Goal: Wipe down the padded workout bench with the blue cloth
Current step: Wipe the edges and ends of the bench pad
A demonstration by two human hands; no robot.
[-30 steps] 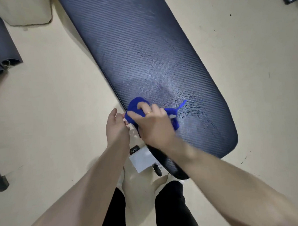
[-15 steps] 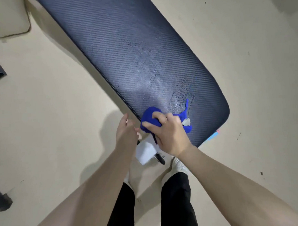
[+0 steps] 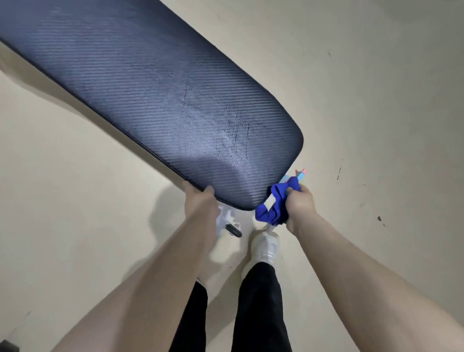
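The blue cloth (image 3: 276, 204) is bunched up in the right hand (image 3: 300, 206), just off the near end of the bench (image 3: 152, 81), by its right corner. The fingers are curled tight around it, and loose bits hang down below the fist. It looks soft and light and floppy, so it should squash flat under a palm. A good hold is a big handful in the middle, so no tail drags.

The bench is long, dark and padded, with a ribbed cover that looks smooth and maybe a bit slippery. Pale smears and scratchy marks show near its near end. It looks heavy and firm, so it should not slide when pushed on.

The left hand (image 3: 200, 201) rests on the near edge of the bench at the left corner. Its fingers seem to curl over the rim, but I cannot tell for sure.

All around is bare pale floor (image 3: 381, 89), so the arms have lots of room to sweep. A white shoe (image 3: 264, 247) stands just below the bench end, and a small black and white part (image 3: 232, 227) sits under it.
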